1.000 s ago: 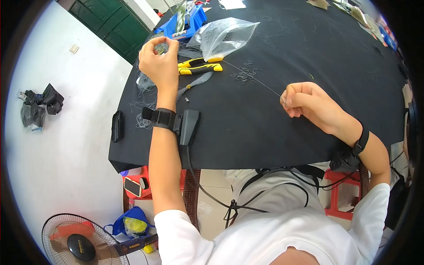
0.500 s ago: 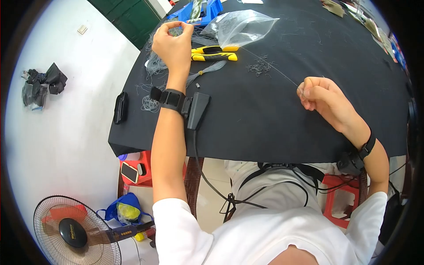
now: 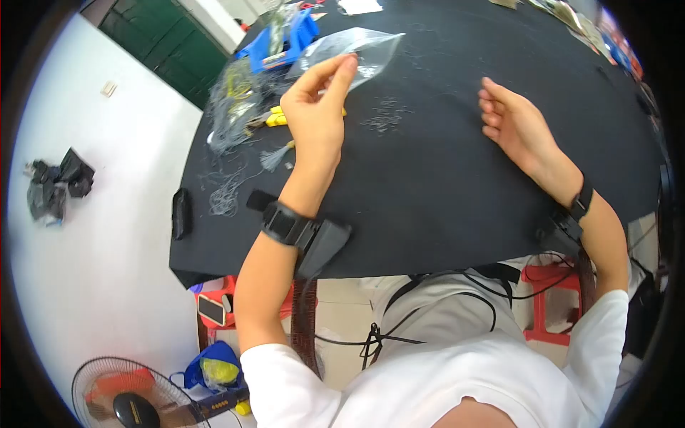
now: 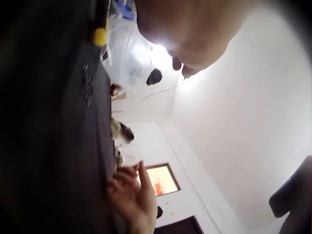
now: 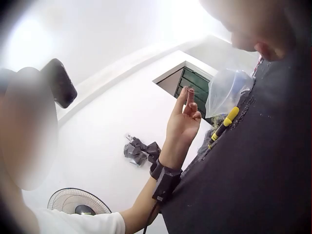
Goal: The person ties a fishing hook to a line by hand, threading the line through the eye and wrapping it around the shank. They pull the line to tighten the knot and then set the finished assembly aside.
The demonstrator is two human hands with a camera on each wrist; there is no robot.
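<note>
My left hand [image 3: 317, 107] is raised over the far left of the black table, thumb and forefinger pinching a thin thread-like line [image 4: 170, 89]. In the left wrist view, the line trails from its fingertips in a loose curve. Over the table on the right, my right hand [image 3: 519, 125] hangs with fingers loosely bent and nothing visible between them. Behind the left hand lies a clear plastic bag [image 3: 378, 53]. Yellow-handled pliers [image 3: 277, 117] are partly hidden by that hand. A small heap of short dark pieces [image 3: 385, 118] sits between the hands.
A blue bin [image 3: 303, 36] stands at the far left beside tangled grey line [image 3: 232, 107]. A tied grey bundle [image 3: 275, 158] and a black case [image 3: 182, 214] lie on the table's left. Below the table edge are a red stool [image 3: 546, 303] and a fan [image 3: 135, 399].
My left hand has moved right, now covering part of the pliers and bag. The right hand has let go of the line, its fingers loosening, and has risen farther over the table.
</note>
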